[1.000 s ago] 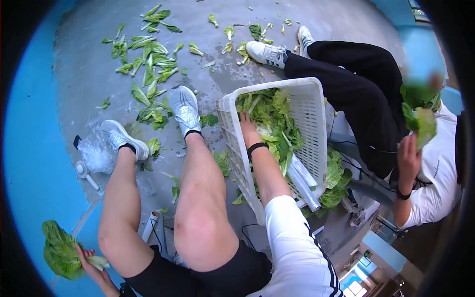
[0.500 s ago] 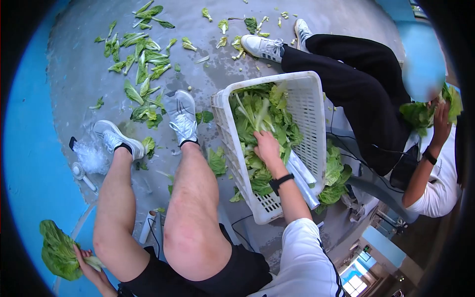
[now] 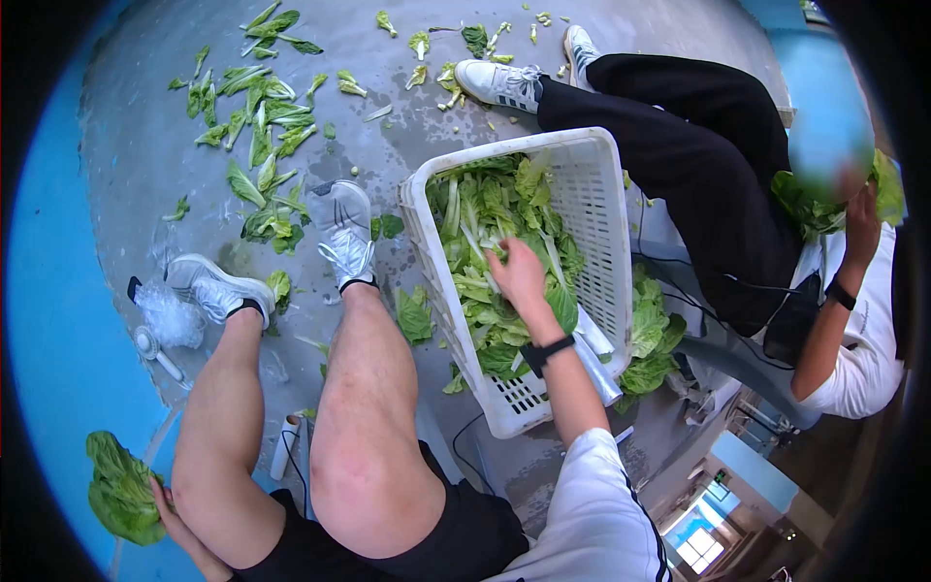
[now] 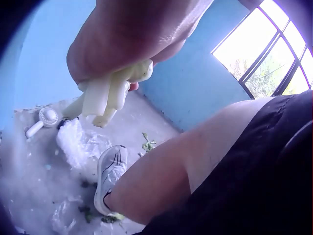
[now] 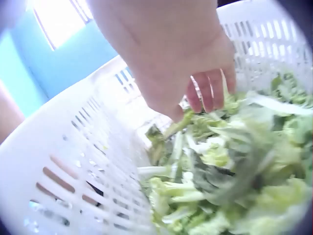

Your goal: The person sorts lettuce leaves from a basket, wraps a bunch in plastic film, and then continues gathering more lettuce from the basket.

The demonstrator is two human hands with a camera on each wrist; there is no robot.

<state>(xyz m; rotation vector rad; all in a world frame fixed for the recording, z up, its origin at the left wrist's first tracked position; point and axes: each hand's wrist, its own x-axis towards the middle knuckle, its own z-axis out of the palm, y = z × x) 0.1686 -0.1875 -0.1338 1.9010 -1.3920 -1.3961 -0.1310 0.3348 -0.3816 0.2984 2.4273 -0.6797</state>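
My left hand is low at the left, beside my knee, gripping a bunch of cabbage leaves. In the left wrist view, their pale cut stalks stick out below the hand. My right hand is inside the white plastic basket, over a heap of loose cabbage leaves. The right wrist view shows its fingers spaced apart and pointing down, with the tips right at the leaves and nothing clearly gripped.
Another person sits at the right, holding leaves. More leaves lie scattered over the floor. Beyond my left shoe stand crumpled clear plastic and a small white fan. A plastic-film roll leans in the basket; cables run nearby.
My right hand has drawn back from the basket's far left side toward its middle, shifting some leaves. My left hand keeps its bunch. The other person has raised their hand with the leaves.
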